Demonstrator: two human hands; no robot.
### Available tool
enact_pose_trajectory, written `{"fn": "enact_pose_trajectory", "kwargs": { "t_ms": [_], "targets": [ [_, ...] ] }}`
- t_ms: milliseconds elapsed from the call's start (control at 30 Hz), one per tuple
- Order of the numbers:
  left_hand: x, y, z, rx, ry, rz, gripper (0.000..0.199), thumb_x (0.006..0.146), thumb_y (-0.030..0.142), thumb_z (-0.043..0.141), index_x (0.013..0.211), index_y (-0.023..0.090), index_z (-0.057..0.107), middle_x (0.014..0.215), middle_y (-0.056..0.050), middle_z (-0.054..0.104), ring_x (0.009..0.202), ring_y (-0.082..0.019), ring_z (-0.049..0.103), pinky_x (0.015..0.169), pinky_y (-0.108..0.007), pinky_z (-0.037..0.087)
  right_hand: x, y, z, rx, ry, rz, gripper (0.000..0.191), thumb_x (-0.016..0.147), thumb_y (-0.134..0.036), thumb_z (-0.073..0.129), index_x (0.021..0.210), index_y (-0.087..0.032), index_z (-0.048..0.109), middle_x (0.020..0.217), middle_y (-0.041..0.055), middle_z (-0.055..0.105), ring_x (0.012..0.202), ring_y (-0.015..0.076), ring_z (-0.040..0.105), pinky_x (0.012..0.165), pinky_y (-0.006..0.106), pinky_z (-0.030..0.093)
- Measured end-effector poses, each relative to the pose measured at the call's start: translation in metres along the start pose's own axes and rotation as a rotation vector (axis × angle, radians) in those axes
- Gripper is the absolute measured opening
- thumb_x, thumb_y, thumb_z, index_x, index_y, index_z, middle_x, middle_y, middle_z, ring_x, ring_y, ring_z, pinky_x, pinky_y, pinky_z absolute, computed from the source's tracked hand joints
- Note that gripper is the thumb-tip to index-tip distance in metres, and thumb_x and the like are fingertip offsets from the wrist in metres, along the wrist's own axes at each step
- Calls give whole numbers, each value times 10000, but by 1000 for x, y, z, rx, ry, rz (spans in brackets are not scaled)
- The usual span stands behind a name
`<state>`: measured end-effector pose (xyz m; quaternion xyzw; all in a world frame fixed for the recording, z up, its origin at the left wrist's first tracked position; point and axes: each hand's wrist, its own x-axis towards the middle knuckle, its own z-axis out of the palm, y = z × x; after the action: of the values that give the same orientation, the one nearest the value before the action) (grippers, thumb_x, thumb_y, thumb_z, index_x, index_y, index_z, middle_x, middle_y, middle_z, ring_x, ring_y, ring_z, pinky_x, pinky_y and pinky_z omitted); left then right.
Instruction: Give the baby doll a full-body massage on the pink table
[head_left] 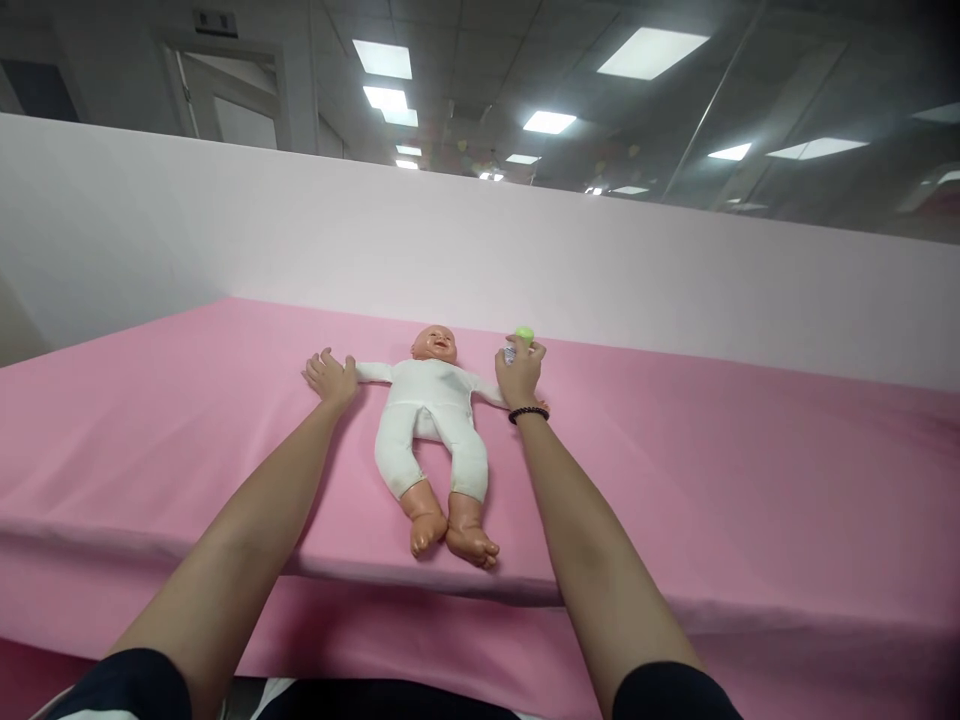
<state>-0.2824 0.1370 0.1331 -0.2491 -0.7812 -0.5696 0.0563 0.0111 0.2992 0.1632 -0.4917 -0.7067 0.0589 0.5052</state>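
Doll (pixel 431 395) lies face up, arms outstretched, on the pink-draped counter (pixel 675 460). At one side of the doll, the left hand (pixel 328 379) rests open, fingers spread, at arm's end; on the doll's other side I see the right hand (pixel 519 374) curled round a small green-topped bottle (pixel 524 333).
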Motion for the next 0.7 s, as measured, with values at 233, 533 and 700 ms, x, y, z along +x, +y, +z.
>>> {"fn": "enact_pose_trajectory", "kwargs": {
  "t_ms": [233,533,700],
  "targets": [
    [-39,50,9,-677,-60,294,321,944,207,497,1264,225,508,1439,-83,532,1423,-211,426,1210,-337,304,-53,1,-24,227,37,-211,251,925,-322,540,1115,-197,647,1276,133,432,1145,238,556,1019,367,484],
    [-90,108,14,-1300,-1065,-374,401,972,481,399,1098,186,640,1029,-98,672,975,-241,671,874,-368,517,-66,13,-27,463,-313,-203,746,683,-300,663,1371,-211,389,1162,96,552,950,236,575,827,370,507],
    [-97,111,-1,-1313,-1202,-577,569,969,623,322,1092,153,619,1027,-168,653,962,-296,652,877,-428,519,-64,12,-29,695,-389,-1,526,669,-374,727,1146,-228,559,1061,44,609,923,216,562,839,340,482]
  ]
}}
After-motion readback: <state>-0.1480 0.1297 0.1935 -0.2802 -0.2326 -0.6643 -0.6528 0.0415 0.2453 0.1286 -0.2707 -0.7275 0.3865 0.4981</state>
